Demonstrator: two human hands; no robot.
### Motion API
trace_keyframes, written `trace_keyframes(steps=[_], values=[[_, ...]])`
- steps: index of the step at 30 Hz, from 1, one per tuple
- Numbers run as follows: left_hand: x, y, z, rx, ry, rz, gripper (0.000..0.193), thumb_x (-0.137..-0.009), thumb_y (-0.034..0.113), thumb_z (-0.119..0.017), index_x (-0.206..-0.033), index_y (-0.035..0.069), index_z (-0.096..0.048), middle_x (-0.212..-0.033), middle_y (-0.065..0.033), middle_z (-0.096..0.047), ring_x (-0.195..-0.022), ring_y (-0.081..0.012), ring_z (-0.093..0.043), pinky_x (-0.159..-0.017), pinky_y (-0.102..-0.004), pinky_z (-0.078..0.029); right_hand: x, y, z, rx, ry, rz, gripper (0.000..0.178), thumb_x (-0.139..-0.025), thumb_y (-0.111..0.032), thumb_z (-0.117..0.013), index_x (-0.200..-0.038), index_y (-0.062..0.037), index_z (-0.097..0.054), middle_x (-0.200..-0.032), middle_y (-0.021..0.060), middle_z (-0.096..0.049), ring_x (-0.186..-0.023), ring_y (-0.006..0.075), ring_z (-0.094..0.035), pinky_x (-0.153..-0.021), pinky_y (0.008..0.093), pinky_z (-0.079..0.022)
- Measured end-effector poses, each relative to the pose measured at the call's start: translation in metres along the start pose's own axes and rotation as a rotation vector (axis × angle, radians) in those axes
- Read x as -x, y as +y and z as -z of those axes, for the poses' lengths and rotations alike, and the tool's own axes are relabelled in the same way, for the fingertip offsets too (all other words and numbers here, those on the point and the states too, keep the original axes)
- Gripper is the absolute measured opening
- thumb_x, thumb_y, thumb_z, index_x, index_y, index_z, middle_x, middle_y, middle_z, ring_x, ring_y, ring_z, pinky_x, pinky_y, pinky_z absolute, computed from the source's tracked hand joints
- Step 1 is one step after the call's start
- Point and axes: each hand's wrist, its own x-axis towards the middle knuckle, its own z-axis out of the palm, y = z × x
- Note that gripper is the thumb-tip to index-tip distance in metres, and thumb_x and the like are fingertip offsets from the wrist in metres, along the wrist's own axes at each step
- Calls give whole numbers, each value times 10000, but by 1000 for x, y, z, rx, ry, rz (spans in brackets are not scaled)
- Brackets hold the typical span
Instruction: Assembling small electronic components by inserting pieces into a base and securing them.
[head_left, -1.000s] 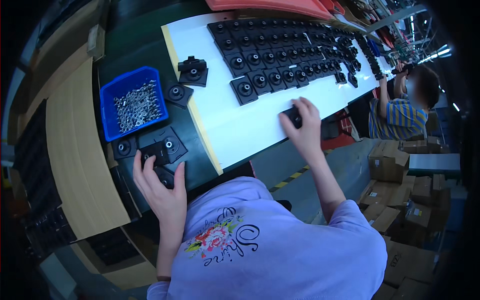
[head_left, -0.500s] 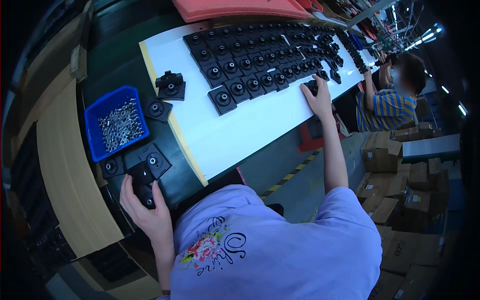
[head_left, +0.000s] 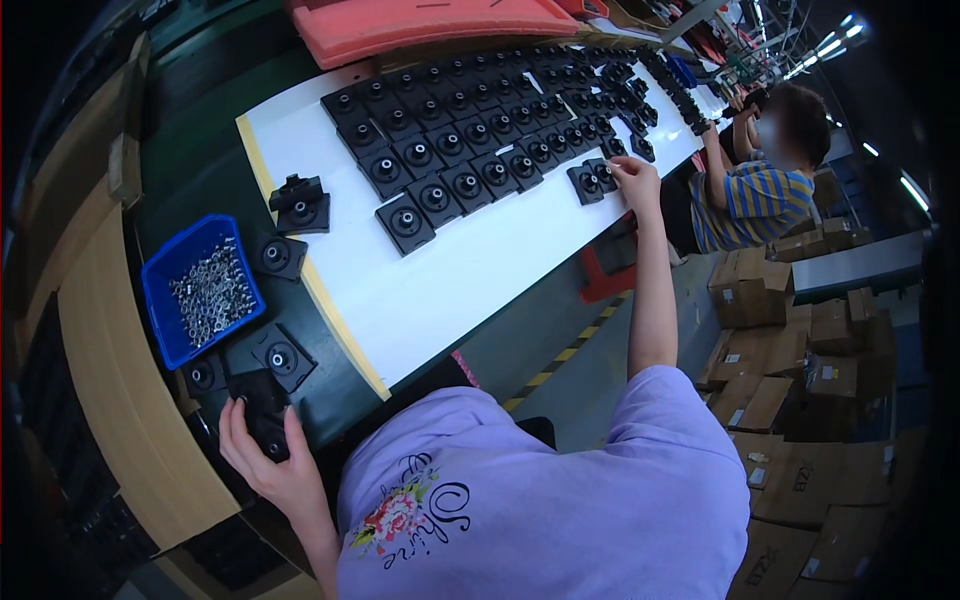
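White tabletop [head_left: 430,300] showing between black square plastic mounts [head_left: 404,222] and its near edge, my right hand [head_left: 638,186] touching a knobbed black mount [head_left: 603,174], fingertips nearly together, my left hand [head_left: 276,476] curving half-open around a dark plastic part [head_left: 259,391], either grip unclear.

The white tabletop [head_left: 420,300] (yellow-edged at left) bears black parts [head_left: 467,186].

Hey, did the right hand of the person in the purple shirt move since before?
Yes. The right hand moved rightward along the white tabletop, farther from the yellow strip on its left edge.
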Motion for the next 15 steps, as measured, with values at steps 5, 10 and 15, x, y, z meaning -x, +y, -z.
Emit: trace_keyframes(steps=[5, 10, 15], values=[[-3, 3, -2, -25, -9, -2, 394, -832, 50, -661, -1195, -33, -533, -1214, -186, -537, -1120, -350, -512, -949, -426, -410, 0, -2, -2, -59, -35, -43, 170, -772, -162, -740, -911, -64, -740, -752, 88, -690, -666, 150, -631, -652, 284, -495], [-7, 1, -3, -79, -4, -34, 375, -838, 52, -655, -1186, -30, -540, -1199, -185, -547, -1110, -355, -514, -940, -428, -412, -2, 2, -1, 28, -28, 112, 153, -784, -162, -730, -912, -78, -742, -835, 114, -700, -733, 207, -661, -697, 313, -510], [-11, 4, -5, -94, -1, -36, 369, -842, 55, -654, -1184, -27, -543, -1197, -185, -550, -1109, -356, -515, -942, -430, -408, -7, -6, 3, -44, -148, 56, 182, -747, -152, -730, -845, -2, -697, -704, 55, -663, -637, 112, -601, -603, 255, -482]])
